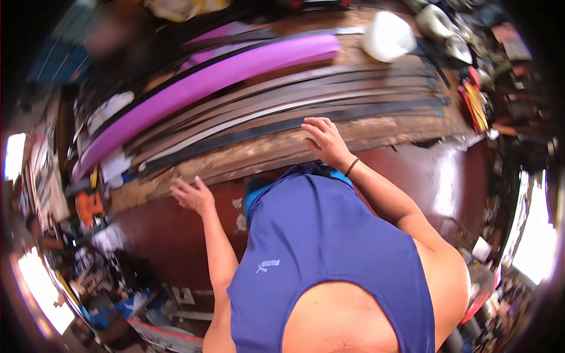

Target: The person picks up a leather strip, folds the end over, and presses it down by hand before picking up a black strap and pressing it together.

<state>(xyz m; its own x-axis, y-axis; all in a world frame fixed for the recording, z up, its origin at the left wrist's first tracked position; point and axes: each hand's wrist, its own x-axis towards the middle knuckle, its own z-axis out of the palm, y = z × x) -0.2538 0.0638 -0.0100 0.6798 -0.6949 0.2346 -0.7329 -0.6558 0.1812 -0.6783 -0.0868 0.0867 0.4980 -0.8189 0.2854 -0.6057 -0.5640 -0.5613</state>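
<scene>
My left hand (194, 195) is at the near edge of the wooden workbench (253, 156), fingers apart, with nothing in it. Farther right, my right hand (325, 141) is over the bench's front edge, its fingers spread and slightly bent, holding nothing. Just beyond the hands, a long dark strip (235, 139) runs along the bench, beside a thin whitish strip (220, 127) and several brown strips (247, 103). Behind these lies a long purple roll or sheet (218, 79). Whether either hand touches the wood cannot be made out.
A white roll (388, 36) stands at the back right of the bench. A red and yellow item (472, 103) is at the right end, an orange item (89, 206) at the left end. Blurred clutter lines both sides, above a dark red floor (424, 176).
</scene>
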